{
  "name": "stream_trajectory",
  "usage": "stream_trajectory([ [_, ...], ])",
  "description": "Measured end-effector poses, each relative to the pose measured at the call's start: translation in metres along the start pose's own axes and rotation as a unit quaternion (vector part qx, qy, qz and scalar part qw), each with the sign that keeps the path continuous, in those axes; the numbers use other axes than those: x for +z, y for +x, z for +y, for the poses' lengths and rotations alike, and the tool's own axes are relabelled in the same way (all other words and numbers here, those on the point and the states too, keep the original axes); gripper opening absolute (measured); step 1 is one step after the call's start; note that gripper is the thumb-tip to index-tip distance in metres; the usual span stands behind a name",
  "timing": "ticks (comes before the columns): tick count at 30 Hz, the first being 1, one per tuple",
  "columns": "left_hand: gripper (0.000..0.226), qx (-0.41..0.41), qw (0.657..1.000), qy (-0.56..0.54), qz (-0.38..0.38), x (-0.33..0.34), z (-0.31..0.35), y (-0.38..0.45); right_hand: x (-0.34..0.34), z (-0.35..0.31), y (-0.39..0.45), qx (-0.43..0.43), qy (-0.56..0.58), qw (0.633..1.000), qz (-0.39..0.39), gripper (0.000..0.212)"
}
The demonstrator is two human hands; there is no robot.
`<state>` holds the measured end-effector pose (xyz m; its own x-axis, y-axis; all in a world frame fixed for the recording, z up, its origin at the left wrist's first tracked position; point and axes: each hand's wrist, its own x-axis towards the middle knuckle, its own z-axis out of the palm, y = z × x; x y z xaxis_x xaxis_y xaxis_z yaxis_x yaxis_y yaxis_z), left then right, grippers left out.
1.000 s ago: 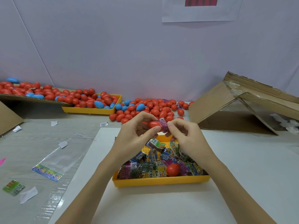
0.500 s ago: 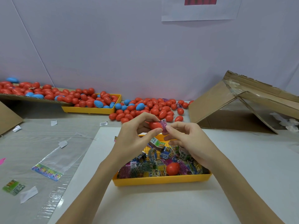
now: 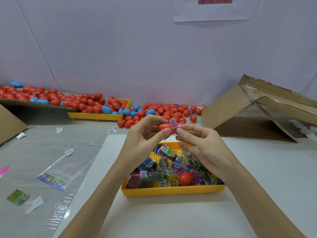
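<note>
My left hand (image 3: 145, 134) grips a red egg half (image 3: 163, 127) between thumb and fingers, above the near yellow tray (image 3: 173, 191). A pink wrapped packet (image 3: 174, 123) sticks out of the half's open end. My right hand (image 3: 204, 148) has its index fingertip and thumb on that packet, with the other fingers loosely bent. In the tray lie several colourful wrapped packets (image 3: 154, 176) and another red egg half (image 3: 185, 178).
Several red and blue eggs (image 3: 164, 110) are piled along the back wall, some in a second yellow tray (image 3: 99, 115). A cardboard box (image 3: 257, 114) lies open at the right. Clear bags (image 3: 56, 170) and paper scraps lie at the left.
Both hands have risen slightly with the egg half. The packet sits deeper in the half, and my right fingers have moved to its outer end.
</note>
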<state>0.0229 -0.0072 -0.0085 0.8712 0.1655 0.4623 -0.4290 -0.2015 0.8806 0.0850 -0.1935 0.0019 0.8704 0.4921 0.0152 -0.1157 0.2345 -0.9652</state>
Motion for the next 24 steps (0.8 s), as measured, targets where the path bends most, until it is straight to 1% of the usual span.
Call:
stream_trajectory([
  [6, 0.027, 0.009, 1.0, 0.005, -0.007, 0.0012, -0.0021, 0.0002, 0.0045, -0.0011, 0.0, 0.035, 0.078, 0.996, -0.003, 0.043],
  [8, 0.027, 0.014, 1.0, 0.014, -0.008, 0.0011, -0.0019, 0.0004, 0.0045, -0.0007, -0.0004, 0.045, 0.071, 0.996, -0.008, 0.041],
  [10, 0.027, 0.019, 1.0, 0.024, -0.007, -0.0002, -0.0025, 0.0009, 0.0028, -0.0006, -0.0001, 0.044, 0.055, 0.997, -0.015, 0.033],
  [14, 0.027, 0.031, 0.998, 0.051, -0.007, -0.0013, -0.0025, 0.001, 0.0019, -0.0017, -0.0014, 0.031, 0.029, 0.999, -0.027, 0.025],
  [18, 0.026, 0.045, 0.996, 0.073, -0.008, -0.0018, -0.0017, 0.0004, 0.001, 0.0003, -0.002, 0.001, -0.017, 0.999, -0.036, 0.029],
  [21, 0.025, 0.043, 0.996, 0.076, -0.006, -0.002, -0.001, 0.0, 0.0012, -0.0019, -0.0009, -0.001, 0.001, 1.0, -0.03, 0.038],
  [24, 0.026, 0.041, 0.997, 0.067, -0.011, -0.0021, -0.0006, 0.0009, 0.001, -0.0043, 0.0002, -0.04, -0.012, 0.999, -0.014, 0.043],
])
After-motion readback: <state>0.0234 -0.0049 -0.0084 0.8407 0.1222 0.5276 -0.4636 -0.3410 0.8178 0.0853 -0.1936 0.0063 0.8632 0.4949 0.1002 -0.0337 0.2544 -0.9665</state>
